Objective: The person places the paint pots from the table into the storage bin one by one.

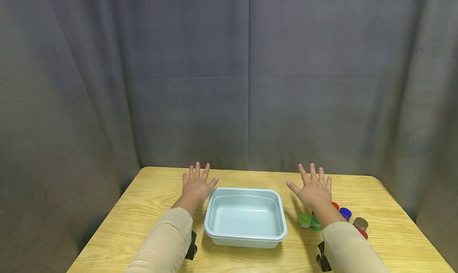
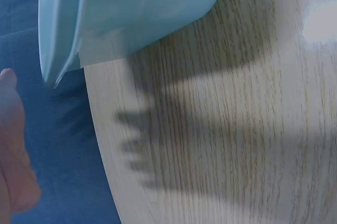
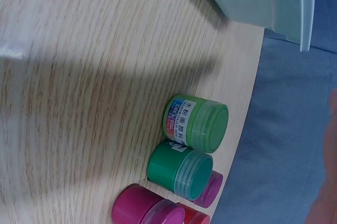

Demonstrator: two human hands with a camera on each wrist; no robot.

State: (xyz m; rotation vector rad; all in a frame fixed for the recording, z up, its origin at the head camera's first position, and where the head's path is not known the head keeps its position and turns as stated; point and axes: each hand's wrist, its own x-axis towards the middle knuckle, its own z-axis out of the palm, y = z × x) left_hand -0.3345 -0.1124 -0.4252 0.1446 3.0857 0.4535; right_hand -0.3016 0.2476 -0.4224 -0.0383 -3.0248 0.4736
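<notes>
My left hand [image 1: 196, 188] hovers just left of a pale blue plastic basin [image 1: 247, 238], fingers spread and holding nothing. On the basin's other side, my right hand [image 1: 315, 191] is held out with its fingers spread too, above and beyond several small paint jars. Among these are a light green jar [image 3: 197, 124], a dark green jar [image 3: 180, 168] and a magenta jar [image 3: 142, 205]. A blue jar [image 1: 345, 213] and a brown jar [image 1: 360, 223] stand further right. My right forearm hides part of the group in the head view. Nothing lies inside the basin.
The wooden table [image 1: 143, 209] has rounded far corners. Grey curtains [image 1: 193, 86] hang behind it and along both sides. Dark wrist mounts [image 1: 191, 245] sit under both forearms.
</notes>
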